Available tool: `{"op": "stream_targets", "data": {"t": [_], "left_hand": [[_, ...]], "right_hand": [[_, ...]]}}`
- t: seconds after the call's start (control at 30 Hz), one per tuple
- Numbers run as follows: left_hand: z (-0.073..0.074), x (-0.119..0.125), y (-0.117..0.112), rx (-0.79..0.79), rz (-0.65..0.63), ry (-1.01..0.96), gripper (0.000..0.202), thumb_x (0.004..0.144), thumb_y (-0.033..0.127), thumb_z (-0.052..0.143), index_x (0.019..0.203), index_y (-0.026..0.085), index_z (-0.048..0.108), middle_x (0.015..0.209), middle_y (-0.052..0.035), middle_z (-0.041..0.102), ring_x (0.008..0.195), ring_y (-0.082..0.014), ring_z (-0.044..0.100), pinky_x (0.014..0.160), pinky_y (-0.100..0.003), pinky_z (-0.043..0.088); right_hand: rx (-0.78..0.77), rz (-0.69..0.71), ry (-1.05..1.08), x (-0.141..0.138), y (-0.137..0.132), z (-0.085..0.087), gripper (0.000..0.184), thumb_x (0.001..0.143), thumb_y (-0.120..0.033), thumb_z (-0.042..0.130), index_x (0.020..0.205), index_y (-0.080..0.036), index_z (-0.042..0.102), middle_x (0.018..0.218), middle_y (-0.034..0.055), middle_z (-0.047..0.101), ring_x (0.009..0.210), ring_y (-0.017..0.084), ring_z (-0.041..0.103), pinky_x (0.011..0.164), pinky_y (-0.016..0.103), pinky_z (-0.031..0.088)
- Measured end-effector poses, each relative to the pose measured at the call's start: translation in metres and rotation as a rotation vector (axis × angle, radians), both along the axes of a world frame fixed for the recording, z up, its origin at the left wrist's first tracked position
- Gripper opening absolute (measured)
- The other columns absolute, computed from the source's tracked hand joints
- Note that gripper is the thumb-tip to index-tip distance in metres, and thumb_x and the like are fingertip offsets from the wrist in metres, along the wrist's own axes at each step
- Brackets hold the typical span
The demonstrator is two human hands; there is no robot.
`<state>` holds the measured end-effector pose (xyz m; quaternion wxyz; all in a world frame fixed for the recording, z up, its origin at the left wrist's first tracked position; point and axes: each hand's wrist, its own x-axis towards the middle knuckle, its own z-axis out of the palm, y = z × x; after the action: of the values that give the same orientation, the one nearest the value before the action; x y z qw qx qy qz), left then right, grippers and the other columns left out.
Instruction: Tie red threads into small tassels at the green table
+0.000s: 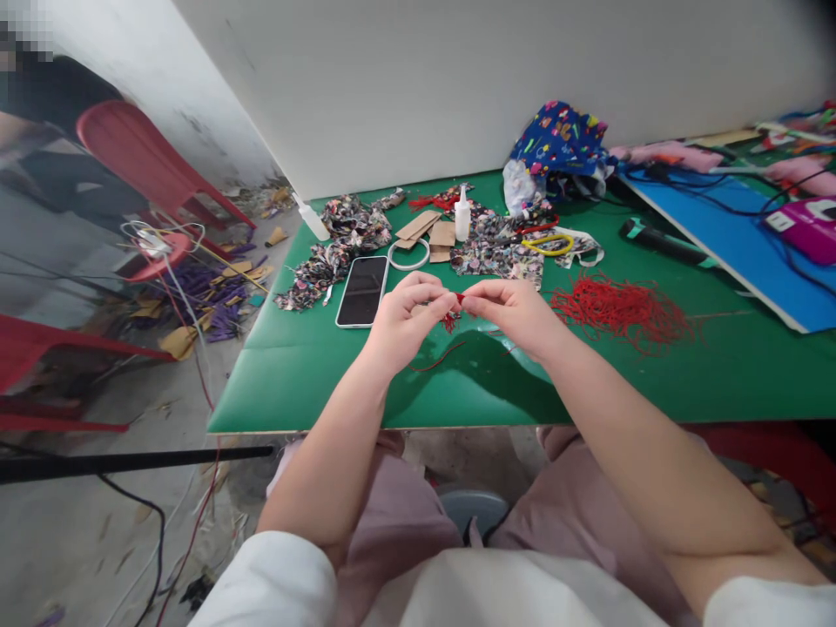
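Observation:
Both of my hands meet above the green table [313, 374]. My left hand [408, 318] and my right hand [513, 309] each pinch one small bundle of red cord [450, 320] between the fingertips, and its frayed end hangs down between them. One loose red strand [439, 359] lies on the table below my hands. A heap of red cord pieces [620, 309] lies just to the right of my right hand. A phone [362, 290] rests face up to the left of my left hand.
Patterned fabric scraps [346, 233], cardboard pieces [428, 231], a white ring [409, 254], two small glue bottles [462, 214] and a fabric bag [558, 144] lie at the back. A blue board [738, 235] with cables and a pink device sits right. Red plastic chairs [140, 157] and floor litter are left.

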<state>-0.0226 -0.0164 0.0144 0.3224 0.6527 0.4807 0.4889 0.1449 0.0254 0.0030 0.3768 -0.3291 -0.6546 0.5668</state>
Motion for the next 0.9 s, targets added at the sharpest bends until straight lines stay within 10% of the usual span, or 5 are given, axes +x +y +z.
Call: {"op": "stream_targets", "data": {"t": [0.33, 0.6, 0.9], "left_hand": [[0.001, -0.001, -0.001, -0.048, -0.02, -0.059, 0.013, 0.076, 0.026, 0.062, 0.068, 0.019, 0.07, 0.081, -0.0021, 0.052, 0.083, -0.014, 0.053, 0.078, -0.028, 0.044], [0.003, 0.007, -0.003, -0.194, -0.144, -0.552, 0.015, 0.074, 0.025, 0.061, 0.065, 0.021, 0.073, 0.09, -0.0036, 0.066, 0.105, -0.0213, 0.057, 0.092, -0.033, 0.044], [0.002, 0.005, -0.003, -0.218, -0.115, -0.639, 0.016, 0.075, 0.026, 0.061, 0.066, 0.02, 0.073, 0.079, -0.0015, 0.068, 0.072, -0.0129, 0.061, 0.065, -0.025, 0.05]], "right_hand": [[-0.133, 0.174, 0.099, -0.004, -0.002, -0.007, 0.026, 0.075, -0.041, 0.064, 0.067, -0.016, 0.059, 0.066, -0.0028, 0.058, 0.064, 0.009, 0.051, 0.067, 0.024, 0.039], [-0.206, 0.282, 0.269, -0.006, -0.006, -0.01, 0.026, 0.081, -0.039, 0.059, 0.066, -0.017, 0.059, 0.067, -0.0021, 0.06, 0.066, 0.008, 0.056, 0.069, 0.024, 0.045], [-0.173, 0.349, 0.051, -0.008, -0.001, -0.019, 0.025, 0.079, -0.039, 0.059, 0.07, -0.016, 0.066, 0.073, 0.0009, 0.066, 0.071, 0.012, 0.06, 0.074, 0.029, 0.046]]}}
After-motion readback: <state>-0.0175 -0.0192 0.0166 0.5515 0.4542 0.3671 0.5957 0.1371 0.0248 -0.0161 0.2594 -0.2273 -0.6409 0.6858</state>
